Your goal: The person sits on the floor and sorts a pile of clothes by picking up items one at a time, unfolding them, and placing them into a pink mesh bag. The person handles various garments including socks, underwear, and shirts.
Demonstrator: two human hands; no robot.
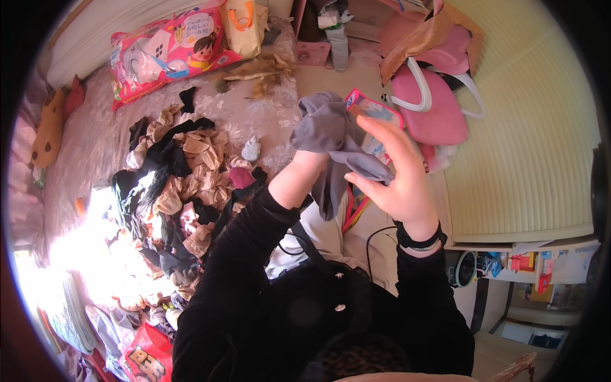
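Observation:
A thin grey stocking-like garment (324, 121) is bunched over my left hand (310, 160), hiding its fingers. One length hangs down below the wrist and another stretches right toward my right palm. My right hand (404, 169) is open, with thumb and fingers spread apart around the end of that length, which seems to touch the palm. Behind my hands, a pink-edged flat item with a coloured print (375, 109) is partly covered. To the left of my forearm lies a large heap of tan, black and pink stockings and socks (197, 149).
A small pale balled sock (251, 149) lies beside the heap on the patterned cover (83, 146). At the back are a pink printed package (168, 54) and a cream bag (245, 32). A paper bag (394, 48) and pink bag (426, 105) stand right. Bright sunlight washes out the left.

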